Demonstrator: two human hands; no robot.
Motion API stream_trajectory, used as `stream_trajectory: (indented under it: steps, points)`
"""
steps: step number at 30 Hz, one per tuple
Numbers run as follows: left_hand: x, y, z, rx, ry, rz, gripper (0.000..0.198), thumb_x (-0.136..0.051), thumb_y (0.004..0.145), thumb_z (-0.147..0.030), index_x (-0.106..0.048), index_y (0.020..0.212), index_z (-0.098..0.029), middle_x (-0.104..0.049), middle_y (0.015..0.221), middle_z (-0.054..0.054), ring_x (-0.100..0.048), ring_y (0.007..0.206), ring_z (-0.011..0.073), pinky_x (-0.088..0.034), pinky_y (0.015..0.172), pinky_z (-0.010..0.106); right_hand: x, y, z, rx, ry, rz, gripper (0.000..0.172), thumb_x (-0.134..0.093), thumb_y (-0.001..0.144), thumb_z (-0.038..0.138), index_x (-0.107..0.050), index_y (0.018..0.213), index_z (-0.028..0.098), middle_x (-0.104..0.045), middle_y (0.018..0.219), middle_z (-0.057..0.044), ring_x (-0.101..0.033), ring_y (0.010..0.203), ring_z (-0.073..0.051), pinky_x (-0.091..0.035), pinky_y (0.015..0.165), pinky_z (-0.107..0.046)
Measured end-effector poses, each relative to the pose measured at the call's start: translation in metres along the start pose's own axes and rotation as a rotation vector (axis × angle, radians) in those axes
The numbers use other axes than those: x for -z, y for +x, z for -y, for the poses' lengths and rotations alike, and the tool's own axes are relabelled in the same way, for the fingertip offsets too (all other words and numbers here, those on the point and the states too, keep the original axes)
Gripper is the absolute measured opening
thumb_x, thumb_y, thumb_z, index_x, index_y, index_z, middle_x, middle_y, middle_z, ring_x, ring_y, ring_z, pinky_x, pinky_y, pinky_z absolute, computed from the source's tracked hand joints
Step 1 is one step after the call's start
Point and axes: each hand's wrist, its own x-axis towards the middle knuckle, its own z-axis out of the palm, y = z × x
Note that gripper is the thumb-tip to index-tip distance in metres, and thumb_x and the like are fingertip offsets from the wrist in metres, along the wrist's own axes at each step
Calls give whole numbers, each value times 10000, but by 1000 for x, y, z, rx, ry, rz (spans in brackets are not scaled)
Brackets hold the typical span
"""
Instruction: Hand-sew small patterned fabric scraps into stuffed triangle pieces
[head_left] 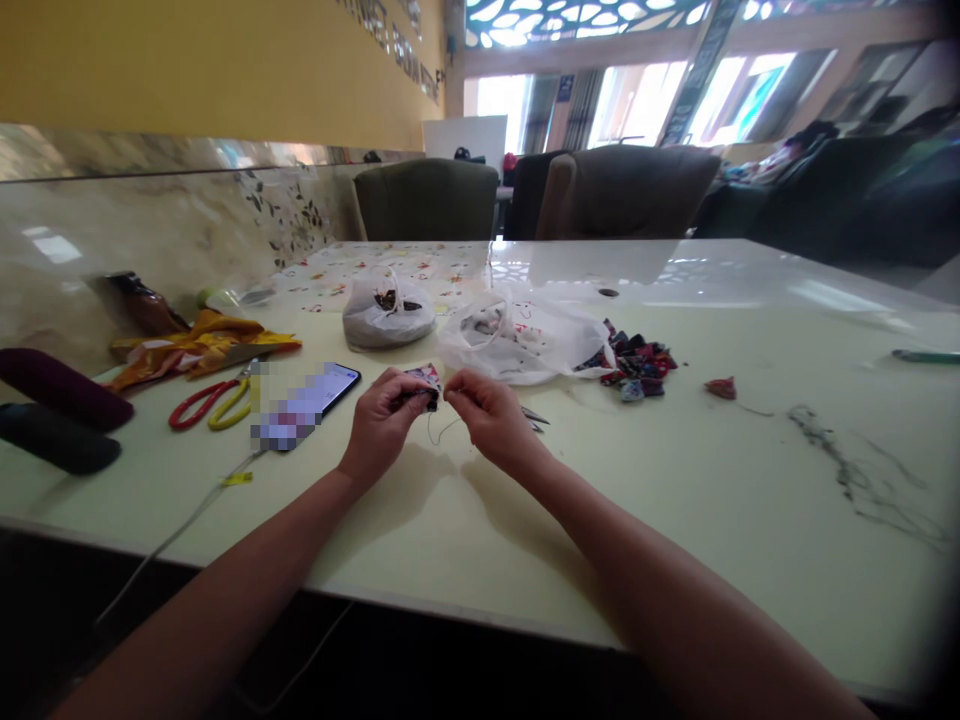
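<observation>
My left hand (381,422) is closed on a small patterned fabric piece (426,375), held just above the table. Close beside it, my right hand (493,415) pinches thumb and fingers together; whatever is between them is too small to make out. A thin thread (435,438) dangles in a loop below the gap between both hands. Metal blades (535,417), perhaps of a scissors or snips, lie partly hidden behind my right wrist. Past my hands stands an open white plastic bag (487,350), with a heap of small dark patterned fabric pieces (641,365) at its right.
A second plastic bag (386,318) holds dark bits. Left lie a phone (319,400) on a cable, red-and-yellow-handled pliers (225,398), orange cloth (202,345) and two dark cylinders (60,435). Right are a small reddish fabric piece (720,387), tangled thread (840,465) and a green pen-like object (926,355).
</observation>
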Motion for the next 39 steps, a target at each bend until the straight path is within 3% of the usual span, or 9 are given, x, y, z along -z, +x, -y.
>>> stream_trajectory:
  steps: [4,9,13,18,22,25,30,39]
  points:
    - [1,1,0,16,-16,16,67,-697,813,-257,-719,818,-194,-585,847,19,-540,641,106,-461,576,234,-6,-2,1,-216,376,45,142,-549,827,354,-530,790,218,-361,537,91,-339,416,-75,-330,398,-215]
    - [2,1,-2,34,-33,43,75,-687,815,-261,-697,806,-187,-568,830,11,-527,633,102,-461,577,233,-10,-4,7,-300,582,45,189,-604,773,382,-506,785,220,-334,498,118,-284,390,-57,-352,370,-200]
    - [0,1,0,73,-55,12,104,-705,789,-283,-692,786,-180,-580,816,10,-498,592,89,-428,532,220,-6,0,1,-234,410,32,166,-571,804,371,-522,774,215,-357,518,98,-310,415,-70,-313,396,-214]
    - [0,4,10,271,-148,-63,194,-738,756,-333,-698,843,-164,-593,655,-15,-422,480,71,-343,443,209,2,6,-17,-94,-158,-11,150,-533,833,249,-542,692,199,-479,576,34,-415,561,-119,-307,555,-258]
    - [0,6,13,383,-264,-91,272,-781,700,-351,-690,849,-143,-653,721,8,-420,470,59,-341,434,210,2,5,-23,-94,-444,40,139,-617,819,255,-608,698,186,-569,711,-13,-475,655,-145,-321,639,-283]
    - [-2,4,12,375,-309,-4,258,-786,694,-349,-690,820,-145,-652,741,16,-445,498,66,-351,439,206,-1,3,-19,-15,-363,-43,149,-625,842,319,-652,799,179,-599,837,-44,-530,760,-166,-368,709,-294]
    - [-6,-1,12,354,-281,205,243,-766,724,-372,-688,791,-152,-591,621,-14,-430,477,68,-339,439,199,-5,2,-15,-17,-19,1,163,-587,860,323,-599,786,178,-589,726,0,-525,688,-138,-395,663,-267]
    - [-3,1,5,338,-265,194,264,-732,759,-398,-692,802,-141,-610,677,7,-451,502,79,-364,461,217,-5,4,-21,-73,110,22,170,-587,824,337,-554,759,184,-557,682,14,-499,654,-130,-405,634,-271]
